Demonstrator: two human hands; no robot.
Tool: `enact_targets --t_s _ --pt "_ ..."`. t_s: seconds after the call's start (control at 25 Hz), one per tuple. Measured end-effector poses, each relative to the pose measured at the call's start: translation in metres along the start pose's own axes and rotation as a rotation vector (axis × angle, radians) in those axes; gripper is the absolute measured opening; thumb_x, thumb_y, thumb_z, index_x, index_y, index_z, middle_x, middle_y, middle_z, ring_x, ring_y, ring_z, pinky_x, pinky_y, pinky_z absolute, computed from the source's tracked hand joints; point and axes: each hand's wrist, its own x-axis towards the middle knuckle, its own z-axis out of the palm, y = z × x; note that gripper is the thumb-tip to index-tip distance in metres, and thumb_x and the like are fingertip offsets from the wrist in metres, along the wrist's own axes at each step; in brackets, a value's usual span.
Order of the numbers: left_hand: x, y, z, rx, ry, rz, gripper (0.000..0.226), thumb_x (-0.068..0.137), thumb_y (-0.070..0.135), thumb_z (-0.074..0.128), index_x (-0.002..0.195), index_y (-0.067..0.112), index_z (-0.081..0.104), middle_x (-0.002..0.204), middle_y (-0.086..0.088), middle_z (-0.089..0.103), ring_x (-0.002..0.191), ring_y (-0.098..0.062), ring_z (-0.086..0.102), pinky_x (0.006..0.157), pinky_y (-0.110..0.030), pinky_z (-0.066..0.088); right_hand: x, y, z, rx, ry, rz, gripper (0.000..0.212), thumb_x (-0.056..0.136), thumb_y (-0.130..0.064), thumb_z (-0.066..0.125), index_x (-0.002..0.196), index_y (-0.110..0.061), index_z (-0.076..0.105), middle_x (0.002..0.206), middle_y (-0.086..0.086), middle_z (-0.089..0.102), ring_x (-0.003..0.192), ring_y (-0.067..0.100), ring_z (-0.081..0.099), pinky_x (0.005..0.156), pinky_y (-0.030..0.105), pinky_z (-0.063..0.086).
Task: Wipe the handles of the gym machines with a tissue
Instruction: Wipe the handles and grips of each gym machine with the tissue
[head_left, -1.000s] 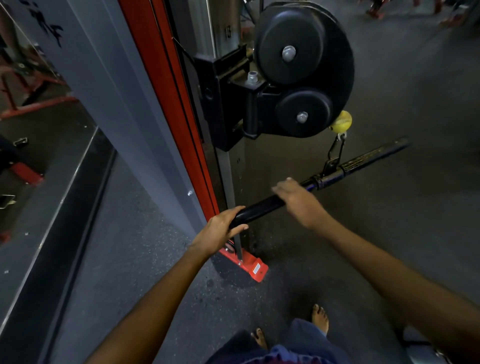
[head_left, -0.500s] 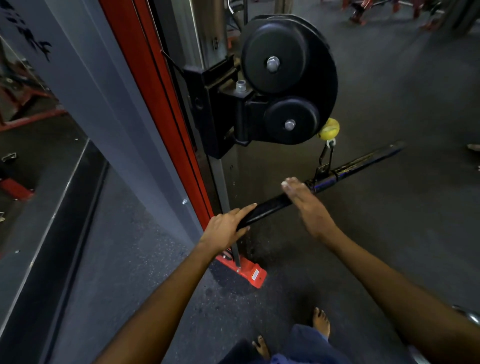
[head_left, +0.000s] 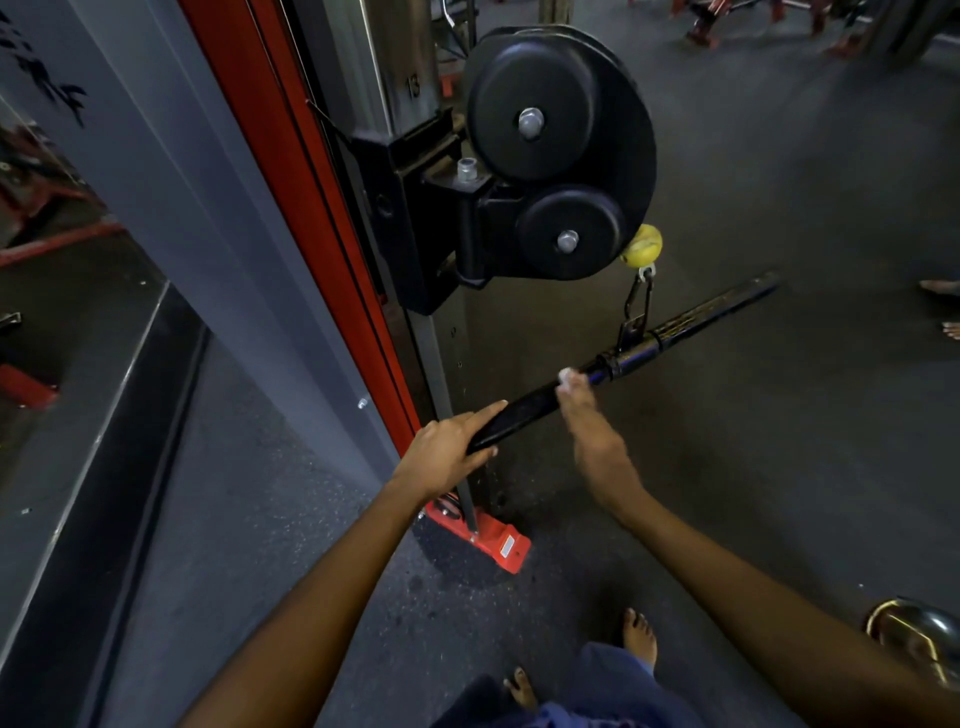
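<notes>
A long black straight bar handle (head_left: 524, 410) hangs from a clip under the cable machine's black pulley housing (head_left: 558, 150) and slants from lower left to upper right. My left hand (head_left: 447, 449) grips the bar's near end, index finger laid along it. My right hand (head_left: 592, 436) reaches onto the bar just short of the clip, and a small white tissue (head_left: 567, 376) shows at its fingertips against the bar. The hand is blurred, so how its fingers hold the tissue is unclear.
The machine's red and steel upright (head_left: 311, 218) stands right behind the bar, with a red foot (head_left: 493, 540) on the dark rubber floor. A yellow ball stopper (head_left: 642, 245) sits above the clip. A mirror wall (head_left: 78, 312) runs along the left. Other red equipment stands far back.
My right hand has slid up the bar toward the clip, and the white tissue now shows at its fingertips. My left hand stays on the near end, its index finger now stretched along the bar.
</notes>
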Motion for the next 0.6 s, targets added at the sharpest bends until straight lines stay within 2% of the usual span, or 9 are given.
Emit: enact_targets --t_s 0.08,0.12,0.2,0.28,0.36,0.44,0.48,0.52,0.6 --pt "-0.001 0.000 0.001 0.003 -0.006 -0.006 0.069 0.094 0.035 0.059 0.153 0.035 0.022 0.122 -0.001 0.062 0.104 -0.021 0.062 0.083 -0.033 0.049 -0.016 -0.019 0.015 0.108 -0.065 -0.107 0.061 0.079 0.027 0.039 0.137 0.009 0.039 0.146 0.020 0.036 0.138 0.030 0.031 0.115 0.030 0.024" --pt "-0.001 0.000 0.002 0.005 -0.005 -0.007 0.069 0.094 0.035 0.058 0.153 0.035 0.021 0.121 -0.002 0.062 0.103 -0.021 0.063 0.083 -0.033 0.049 -0.018 -0.024 0.014 0.225 0.005 0.030 0.057 0.083 0.024 0.036 0.137 0.007 0.041 0.144 0.015 0.040 0.136 0.024 0.035 0.110 0.023 0.031" --pt "0.000 0.001 0.002 0.015 0.012 -0.005 0.069 0.095 0.035 0.057 0.153 0.034 0.021 0.119 -0.003 0.062 0.100 -0.022 0.063 0.083 -0.036 0.052 0.000 -0.023 -0.001 0.461 0.278 0.694 0.043 0.090 0.014 0.035 0.123 -0.003 0.056 0.121 0.008 0.057 0.111 0.017 0.057 0.081 0.006 0.044" --pt "0.000 0.001 0.002 0.029 0.017 -0.004 0.068 0.096 0.036 0.055 0.153 0.033 0.020 0.117 -0.003 0.062 0.099 -0.023 0.063 0.083 -0.038 0.053 0.031 0.002 -0.016 0.702 0.324 1.216 0.028 0.095 0.005 0.033 0.091 -0.005 0.058 0.087 0.008 0.055 0.066 0.012 0.056 0.048 0.007 0.041" --pt "-0.002 0.002 0.004 0.042 0.014 -0.010 0.067 0.097 0.037 0.054 0.154 0.034 0.018 0.117 -0.003 0.061 0.099 -0.023 0.063 0.083 -0.040 0.053 0.061 0.005 -0.022 1.143 0.322 1.380 0.030 0.100 0.003 0.026 0.082 -0.004 0.049 0.083 0.009 0.047 0.061 0.008 0.055 0.062 0.006 0.048" --pt "-0.003 0.004 0.004 0.058 0.017 -0.021 0.067 0.097 0.036 0.053 0.154 0.034 0.018 0.116 -0.002 0.060 0.098 -0.022 0.063 0.083 -0.038 0.052 0.069 -0.020 -0.020 1.313 0.238 1.449 0.031 0.100 0.005 0.023 0.115 0.005 0.050 0.122 0.020 0.052 0.108 0.024 0.058 0.104 0.022 0.037" --pt "-0.003 0.005 0.004 0.069 0.021 -0.023 0.067 0.097 0.036 0.053 0.154 0.034 0.018 0.117 -0.002 0.060 0.098 -0.022 0.063 0.082 -0.038 0.052 0.066 -0.037 -0.019 1.264 0.135 1.474 0.035 0.099 0.007 0.021 0.123 0.010 0.046 0.135 0.022 0.045 0.126 0.029 0.046 0.110 0.030 0.028" --pt "-0.003 0.005 0.003 0.082 0.025 -0.024 0.067 0.097 0.036 0.053 0.154 0.034 0.018 0.117 -0.002 0.059 0.098 -0.022 0.063 0.082 -0.037 0.051 0.064 -0.048 -0.020 1.215 0.074 1.492 0.034 0.098 0.010 0.018 0.115 0.013 0.048 0.134 0.026 0.044 0.130 0.029 0.040 0.111 0.035 0.023" --pt "-0.002 0.004 -0.001 0.107 0.031 -0.020 0.066 0.098 0.037 0.052 0.154 0.034 0.017 0.118 -0.001 0.059 0.099 -0.021 0.062 0.081 -0.037 0.051 0.060 -0.038 -0.031 1.233 0.021 1.507 0.034 0.097 0.010 0.014 0.087 0.011 0.047 0.099 0.027 0.052 0.110 0.026 0.047 0.107 0.028 0.030"
